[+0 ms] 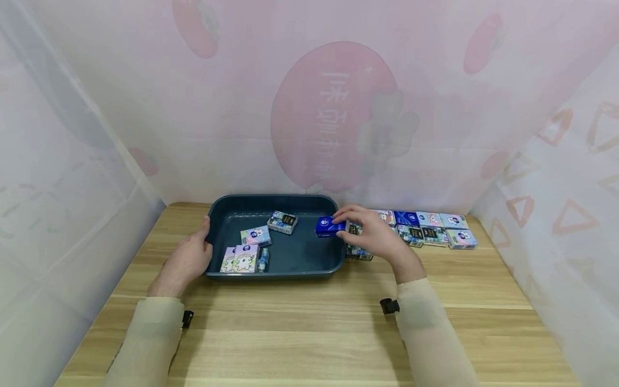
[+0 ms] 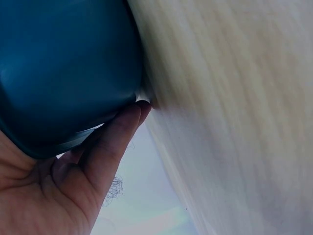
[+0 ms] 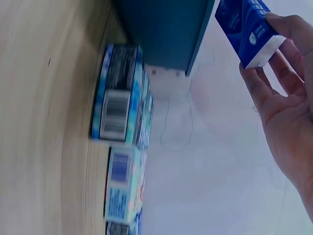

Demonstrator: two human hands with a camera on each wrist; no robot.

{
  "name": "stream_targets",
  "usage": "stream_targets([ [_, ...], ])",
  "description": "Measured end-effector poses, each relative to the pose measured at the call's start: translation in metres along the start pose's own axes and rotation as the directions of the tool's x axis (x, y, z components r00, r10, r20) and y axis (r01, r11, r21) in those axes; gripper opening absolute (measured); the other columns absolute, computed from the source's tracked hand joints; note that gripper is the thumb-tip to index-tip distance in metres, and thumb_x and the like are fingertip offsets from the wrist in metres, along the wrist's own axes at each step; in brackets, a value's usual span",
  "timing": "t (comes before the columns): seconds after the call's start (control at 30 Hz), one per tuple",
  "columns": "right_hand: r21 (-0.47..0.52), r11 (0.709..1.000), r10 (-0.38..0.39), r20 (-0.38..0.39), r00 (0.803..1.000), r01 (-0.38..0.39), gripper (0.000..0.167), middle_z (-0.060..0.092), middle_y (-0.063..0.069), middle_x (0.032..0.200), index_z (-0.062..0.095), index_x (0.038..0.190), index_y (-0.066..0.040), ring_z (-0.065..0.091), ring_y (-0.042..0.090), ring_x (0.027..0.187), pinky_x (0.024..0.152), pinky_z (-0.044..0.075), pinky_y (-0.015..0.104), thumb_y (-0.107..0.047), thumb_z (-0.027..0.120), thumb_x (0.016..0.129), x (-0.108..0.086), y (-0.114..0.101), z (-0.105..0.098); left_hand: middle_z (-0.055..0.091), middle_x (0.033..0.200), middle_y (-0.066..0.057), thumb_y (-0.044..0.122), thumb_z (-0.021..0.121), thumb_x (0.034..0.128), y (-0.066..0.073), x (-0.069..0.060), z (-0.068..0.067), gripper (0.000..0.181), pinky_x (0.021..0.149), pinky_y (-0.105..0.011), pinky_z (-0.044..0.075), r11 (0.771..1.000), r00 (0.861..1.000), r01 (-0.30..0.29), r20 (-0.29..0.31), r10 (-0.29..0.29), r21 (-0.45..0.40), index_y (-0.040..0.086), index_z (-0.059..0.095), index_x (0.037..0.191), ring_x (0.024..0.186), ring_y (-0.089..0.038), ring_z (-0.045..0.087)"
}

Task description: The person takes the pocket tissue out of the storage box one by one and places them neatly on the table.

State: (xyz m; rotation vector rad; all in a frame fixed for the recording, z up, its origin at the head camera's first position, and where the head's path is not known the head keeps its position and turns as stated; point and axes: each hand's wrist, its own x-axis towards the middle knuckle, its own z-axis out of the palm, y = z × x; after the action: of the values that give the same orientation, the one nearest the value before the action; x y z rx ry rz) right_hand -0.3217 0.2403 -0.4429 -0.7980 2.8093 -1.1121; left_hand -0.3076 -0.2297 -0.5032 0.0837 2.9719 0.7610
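A dark teal tray (image 1: 300,258) sits on the table with several small tissue packs inside. At its left end my left hand (image 1: 189,258) grips the wall; in the left wrist view the fingers (image 2: 110,147) lie along the outside, reaching down to the tray's base. Over the tray's right end, my right hand (image 1: 369,232) pinches a deep blue tissue pack (image 1: 328,226) between thumb and fingers. The right wrist view shows that pack (image 3: 249,32) held above the rim. Inside the tray lie a dark floral pack (image 1: 282,222), a pastel pack (image 1: 256,235) and lilac packs (image 1: 245,259).
To the right of the tray, more tissue packs stand in rows, including a blue one (image 1: 406,218), a dark floral one (image 1: 434,236) and a pastel one (image 1: 461,239). A pink-patterned cloth (image 1: 232,134) hangs behind the wooden table (image 1: 290,333).
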Motion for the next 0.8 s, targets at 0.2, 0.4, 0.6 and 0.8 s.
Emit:
stream_targets([
  [0.2,-0.016,1.000,-0.003,-0.010,1.000,0.003,0.026,0.073,0.011,0.157,0.085,0.136,-0.013,0.068,0.040,0.152,0.123,0.058,0.066,-0.016,0.083,0.111,-0.013,0.013,-0.013,0.054,0.165,-0.045,0.010,0.044,0.1186,0.000,0.001,0.000,0.076,0.064,-0.039,0.045,1.000,1.000,0.008,0.005,-0.008,-0.002,-0.001,0.012,0.187,0.065,-0.023,0.051],
  [0.4,-0.016,1.000,0.014,-0.023,1.000,-0.015,0.026,0.074,0.011,0.156,0.084,0.136,-0.014,0.065,0.042,0.156,0.128,0.055,0.066,-0.012,0.083,0.110,-0.026,0.024,-0.023,0.050,0.170,-0.045,0.011,0.044,0.1193,0.000,0.001,0.001,0.077,0.066,-0.039,0.046,1.000,1.000,0.020,0.019,-0.020,-0.004,0.000,0.009,0.187,0.070,-0.024,0.052],
  [0.6,-0.001,0.999,0.046,-0.030,0.998,-0.046,0.027,0.072,0.013,0.158,0.084,0.135,-0.013,0.063,0.043,0.158,0.132,0.051,0.067,-0.009,0.084,0.109,-0.037,0.032,-0.031,0.054,0.166,-0.044,0.010,0.044,0.1184,-0.002,0.001,0.000,0.077,0.069,-0.039,0.046,1.000,1.000,-0.001,0.012,0.001,-0.001,-0.001,0.009,0.186,0.072,-0.025,0.052],
  [0.8,-0.021,0.998,0.060,-0.034,0.998,-0.060,0.027,0.072,0.015,0.158,0.084,0.134,-0.011,0.064,0.045,0.156,0.131,0.050,0.068,-0.005,0.083,0.108,-0.048,0.045,-0.039,0.055,0.165,-0.044,0.010,0.044,0.1185,-0.002,0.001,0.000,0.077,0.066,-0.039,0.045,1.000,1.000,-0.004,0.012,0.004,-0.006,-0.002,0.010,0.186,0.069,-0.024,0.051],
])
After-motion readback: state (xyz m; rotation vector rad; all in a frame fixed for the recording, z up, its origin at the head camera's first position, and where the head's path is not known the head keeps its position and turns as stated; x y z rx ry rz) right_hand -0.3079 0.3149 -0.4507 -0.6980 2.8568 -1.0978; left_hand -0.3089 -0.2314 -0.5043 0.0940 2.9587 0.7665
